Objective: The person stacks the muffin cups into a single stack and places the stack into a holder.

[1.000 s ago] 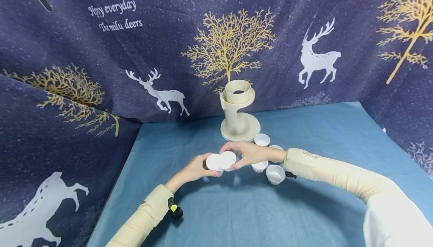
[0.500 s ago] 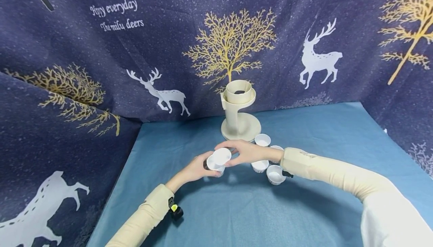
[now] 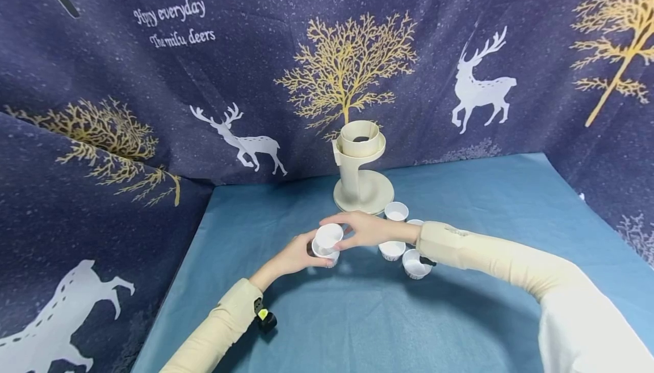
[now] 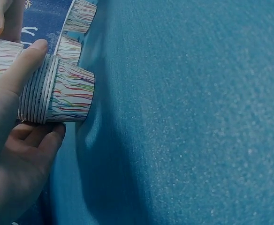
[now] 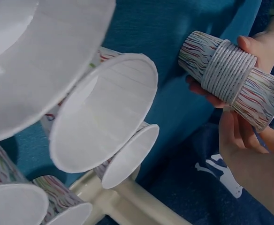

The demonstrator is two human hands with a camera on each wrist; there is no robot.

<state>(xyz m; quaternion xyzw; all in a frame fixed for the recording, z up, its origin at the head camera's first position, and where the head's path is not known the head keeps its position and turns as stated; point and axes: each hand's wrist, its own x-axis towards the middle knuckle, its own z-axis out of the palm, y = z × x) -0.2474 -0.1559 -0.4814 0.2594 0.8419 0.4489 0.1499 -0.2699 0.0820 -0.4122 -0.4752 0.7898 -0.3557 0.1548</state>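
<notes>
My left hand [image 3: 293, 255] grips a stack of nested paper baking cups [image 4: 72, 96], white inside with colourful wavy lines outside. Its thumb lies over the stacked rims and its fingers curl below. My right hand [image 3: 364, 229] pinches a single paper baking cup [image 3: 329, 235] by its rim, right at the mouth of the stack. In the right wrist view this cup's base [image 5: 261, 96] sits in the stack's top, its wall still largely standing out. The stack is held tilted, close over the blue cloth.
Several loose paper baking cups [image 3: 416, 265] stand upright on the blue cloth [image 3: 357, 316], partly beneath my right forearm. Behind them is a cream stand [image 3: 349, 180] with a round base and a funnel-like cup [image 3: 360, 139] in its ring. A patterned dark curtain [image 3: 245, 78] hangs behind.
My right hand has moved left with its cup, from beside the stack to over its mouth. The left hand and its stack have stayed nearly in place.
</notes>
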